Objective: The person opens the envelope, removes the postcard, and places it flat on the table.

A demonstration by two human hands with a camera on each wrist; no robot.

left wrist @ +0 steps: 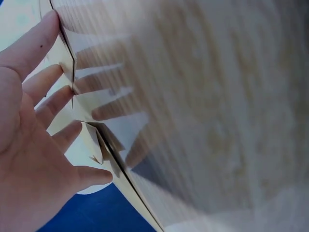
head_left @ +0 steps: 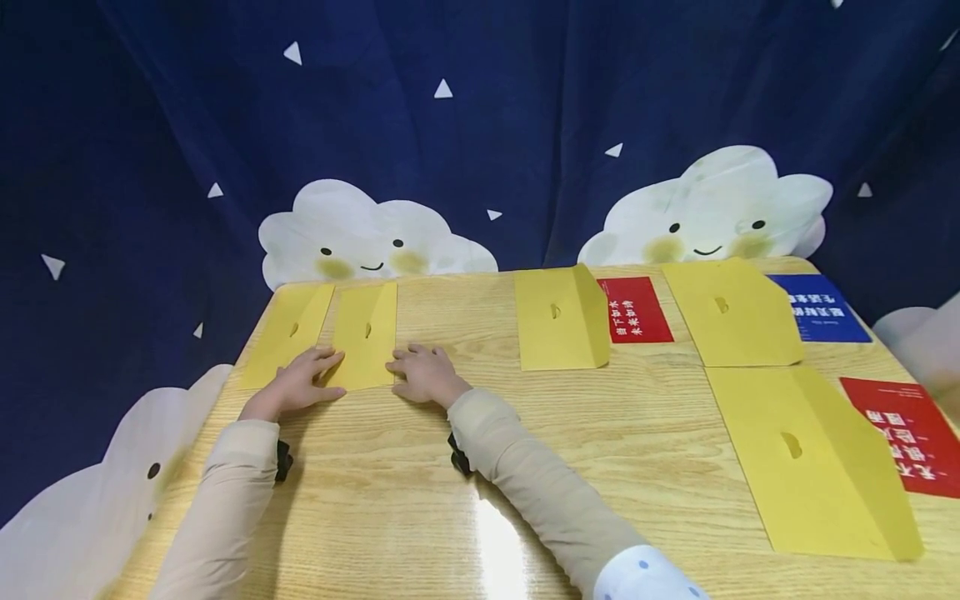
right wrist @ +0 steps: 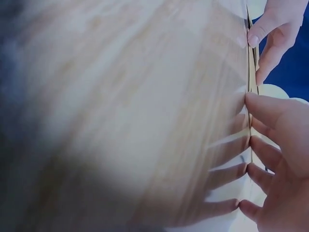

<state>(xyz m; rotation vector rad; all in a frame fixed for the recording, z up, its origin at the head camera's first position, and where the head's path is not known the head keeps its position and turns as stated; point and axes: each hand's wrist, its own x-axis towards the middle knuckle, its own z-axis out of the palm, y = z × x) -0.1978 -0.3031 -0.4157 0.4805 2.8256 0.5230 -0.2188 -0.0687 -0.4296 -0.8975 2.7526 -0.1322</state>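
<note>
Two yellow envelopes lie side by side at the far left of the wooden table: a left one (head_left: pixel 279 346) and a right one (head_left: pixel 365 321), each with a small slit. My left hand (head_left: pixel 306 379) rests on the lower part of them, fingertips and thumb over the right envelope's lower left. At that envelope's lower right edge my right hand (head_left: pixel 427 373) touches down with spread fingers. Both the left hand (left wrist: pixel 36 125) in the left wrist view and the right hand (right wrist: pixel 285 150) in the right wrist view have extended fingers, tips down at the surface, gripping nothing.
An envelope with a raised flap (head_left: pixel 551 325) lies mid-table, a red card (head_left: pixel 637 310) beside it. At right are another envelope (head_left: pixel 727 321) with a blue card (head_left: pixel 825 310), and a nearer envelope (head_left: pixel 806 467) with a red card (head_left: pixel 911 433). A dark blue curtain (head_left: pixel 495 125) hangs behind the table.
</note>
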